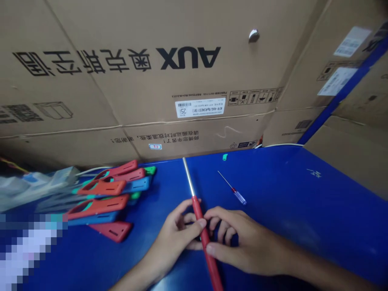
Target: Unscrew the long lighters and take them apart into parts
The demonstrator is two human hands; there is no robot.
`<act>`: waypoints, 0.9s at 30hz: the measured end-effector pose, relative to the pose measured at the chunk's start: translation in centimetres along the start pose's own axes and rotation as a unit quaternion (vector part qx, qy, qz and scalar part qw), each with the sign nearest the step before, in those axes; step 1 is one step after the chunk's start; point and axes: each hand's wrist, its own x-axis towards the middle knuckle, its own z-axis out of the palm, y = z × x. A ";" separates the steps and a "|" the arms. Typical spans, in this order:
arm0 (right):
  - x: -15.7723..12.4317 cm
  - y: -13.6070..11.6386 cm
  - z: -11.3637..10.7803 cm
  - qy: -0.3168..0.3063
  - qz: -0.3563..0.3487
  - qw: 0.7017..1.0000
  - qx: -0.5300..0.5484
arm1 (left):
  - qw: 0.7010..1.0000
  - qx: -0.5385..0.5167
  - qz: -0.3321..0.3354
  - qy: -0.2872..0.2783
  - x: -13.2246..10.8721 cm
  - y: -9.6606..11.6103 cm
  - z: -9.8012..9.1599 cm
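A long-nosed lighter with a red body and a silver metal tube lies in both hands, the tube pointing away from me. The thumb of my left hand presses on the red body, with the fingers curled behind it. From the other side, my right hand pinches the same body lower down, thumb and forefinger against it, other fingers curled. The lighter's near end runs out of the bottom of the view. Beyond my right hand lies a small screwdriver with a clear purple handle.
Several red, orange and blue lighters are piled at the left, beside a blurred pale power strip. A small green plastic piece lies near the back of the blue table. Cardboard walls off the back and right.
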 end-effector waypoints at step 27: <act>2.4 1.9 1.1 -0.093 0.069 0.973 0.199 | 0.994 -0.032 0.077 -0.066 1.6 -1.7 -0.5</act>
